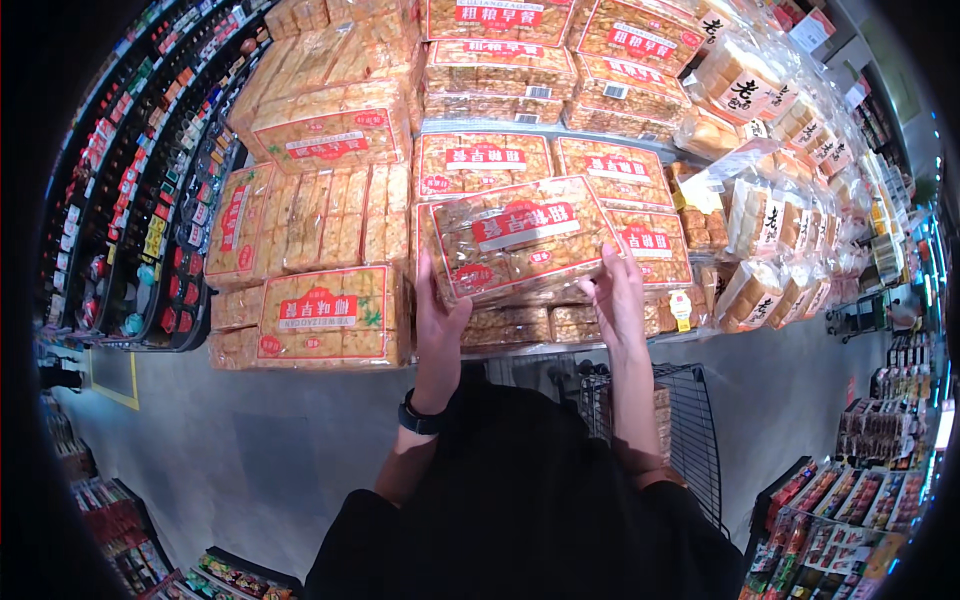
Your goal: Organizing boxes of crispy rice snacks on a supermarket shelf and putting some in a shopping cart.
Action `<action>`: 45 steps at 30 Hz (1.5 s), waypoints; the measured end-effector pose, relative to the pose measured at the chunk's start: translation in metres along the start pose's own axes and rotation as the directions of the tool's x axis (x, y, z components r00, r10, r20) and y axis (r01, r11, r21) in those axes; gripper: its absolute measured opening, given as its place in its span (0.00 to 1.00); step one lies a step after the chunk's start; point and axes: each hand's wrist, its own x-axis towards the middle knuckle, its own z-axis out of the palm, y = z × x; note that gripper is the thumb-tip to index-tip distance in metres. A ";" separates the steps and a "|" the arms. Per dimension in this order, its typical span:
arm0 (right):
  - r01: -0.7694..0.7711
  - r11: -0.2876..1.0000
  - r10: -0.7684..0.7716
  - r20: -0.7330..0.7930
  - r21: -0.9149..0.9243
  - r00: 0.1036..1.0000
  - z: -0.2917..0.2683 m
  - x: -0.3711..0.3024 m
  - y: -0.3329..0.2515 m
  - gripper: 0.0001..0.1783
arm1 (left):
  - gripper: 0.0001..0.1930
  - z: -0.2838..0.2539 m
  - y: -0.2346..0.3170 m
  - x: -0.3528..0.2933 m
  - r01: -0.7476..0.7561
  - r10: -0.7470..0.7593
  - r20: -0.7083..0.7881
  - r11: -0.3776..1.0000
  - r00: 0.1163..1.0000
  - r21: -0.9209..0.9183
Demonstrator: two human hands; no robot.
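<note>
Two hands hold one transparent-wrapped pack of pastry blocks [545, 262], tilted above the stacked packs [612, 160]: the left hand [440, 330] grasps its left end, the right hand [618, 300] its right end, some fingers hidden underneath. Its red-and-white label [528, 228] bears Chinese characters, upside down. One wire cart [692, 425] is partly covered by black clothing [530, 490]; overlapping bagged bread loaves [752, 218] I cannot count exactly.

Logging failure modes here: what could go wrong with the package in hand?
Slip: the left hand and right hand hold the package near its ends; its shiny film might slide.
Snag: it sits aslant, close over other packages, so a corner could catch or shift them.
</note>
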 end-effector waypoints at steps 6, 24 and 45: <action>-0.008 0.994 0.010 0.017 -0.113 1.000 0.004 0.012 -0.014 0.22 | 0.42 0.004 0.002 -0.006 -0.005 0.016 0.045 0.971 0.999 -0.238; 0.136 0.683 0.008 0.193 -0.718 0.981 0.034 0.045 -0.019 0.38 | 0.30 -0.007 -0.010 0.097 -0.047 0.024 -0.116 0.979 0.993 -0.200; 0.338 0.489 -0.197 0.276 -0.804 0.941 0.032 0.098 0.020 0.39 | 0.38 0.025 -0.020 0.105 -0.156 0.073 -0.289 0.948 0.955 -0.277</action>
